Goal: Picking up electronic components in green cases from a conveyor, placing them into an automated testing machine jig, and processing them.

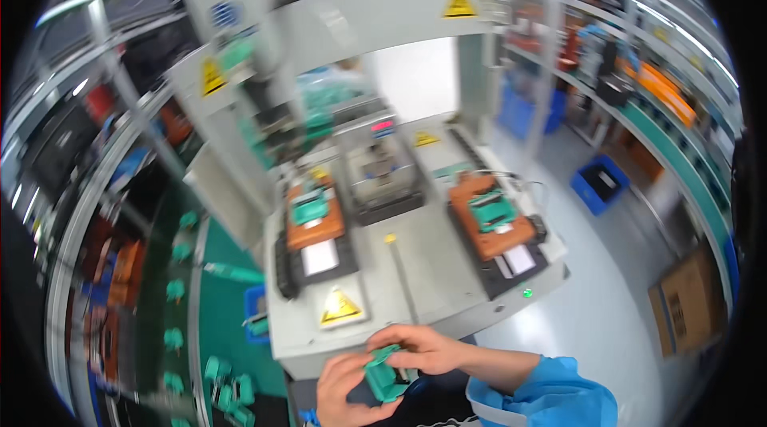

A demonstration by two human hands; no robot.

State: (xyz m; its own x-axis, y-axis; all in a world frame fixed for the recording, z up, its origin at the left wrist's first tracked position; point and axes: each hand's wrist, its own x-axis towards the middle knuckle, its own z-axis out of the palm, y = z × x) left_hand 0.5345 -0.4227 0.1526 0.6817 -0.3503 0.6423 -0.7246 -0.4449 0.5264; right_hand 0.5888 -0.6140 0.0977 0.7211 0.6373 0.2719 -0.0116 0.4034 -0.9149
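Observation:
Near the lower edge, in front of the machine, I hold a green plastic housing [382, 380] between both hands. My left hand [345, 392] wraps its left side and bottom, with the thumb along the lower edge. My right hand [421, 349] pinches its upper right rim. Something dark shows at the right side of the housing, too small to make out. On the machine ahead, one green part [310, 205] sits in the left orange-brown fixture [317, 233]. Another green part [492, 210] sits in the right orange-brown fixture [502, 243].
The pale machine [399, 267] has an overhead gantry and a central unit [379, 171] with a red display. Several loose green parts [232, 391] lie on the green bench at lower left. A blue bin [601, 184] and a cardboard box [687, 299] stand on the floor at right.

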